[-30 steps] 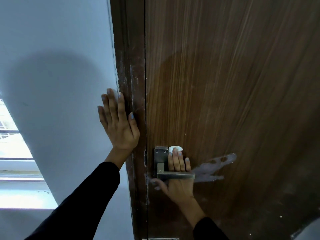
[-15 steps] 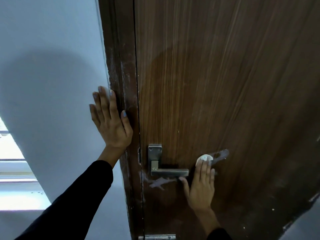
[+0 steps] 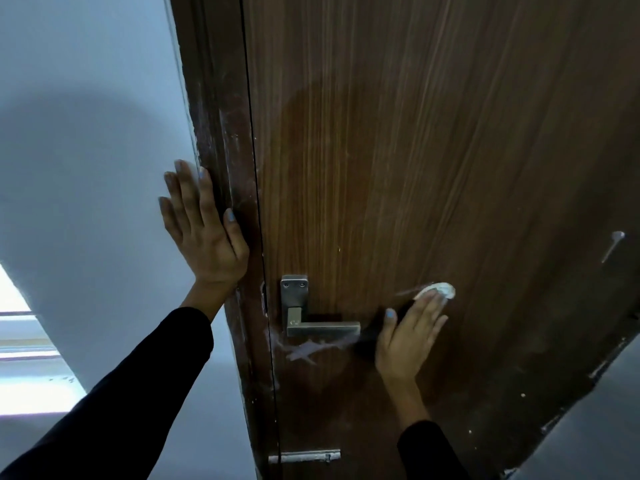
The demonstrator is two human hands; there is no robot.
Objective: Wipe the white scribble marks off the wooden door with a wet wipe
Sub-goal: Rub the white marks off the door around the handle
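A dark wooden door (image 3: 415, 150) fills the middle and right of the head view. My right hand (image 3: 408, 332) presses a folded white wet wipe (image 3: 438, 292) flat against the door, right of the metal lever handle (image 3: 320, 327). A white scribble mark (image 3: 311, 348) lies under the handle, and a faint streak runs left from the wipe. A small white mark (image 3: 613, 242) sits far right. My left hand (image 3: 202, 226) lies flat, fingers spread, against the wall and door frame (image 3: 214, 133), holding nothing.
A pale wall (image 3: 86, 133) stands on the left, with a bright window (image 3: 20, 341) at the lower left. A metal latch plate (image 3: 304, 457) sits low on the door. A grey floor edge (image 3: 588, 427) shows at the lower right.
My right hand has slid the wipe rightward from beside the handle plate across the door, and the large white smear right of the handle is mostly gone. The left hand stays put.
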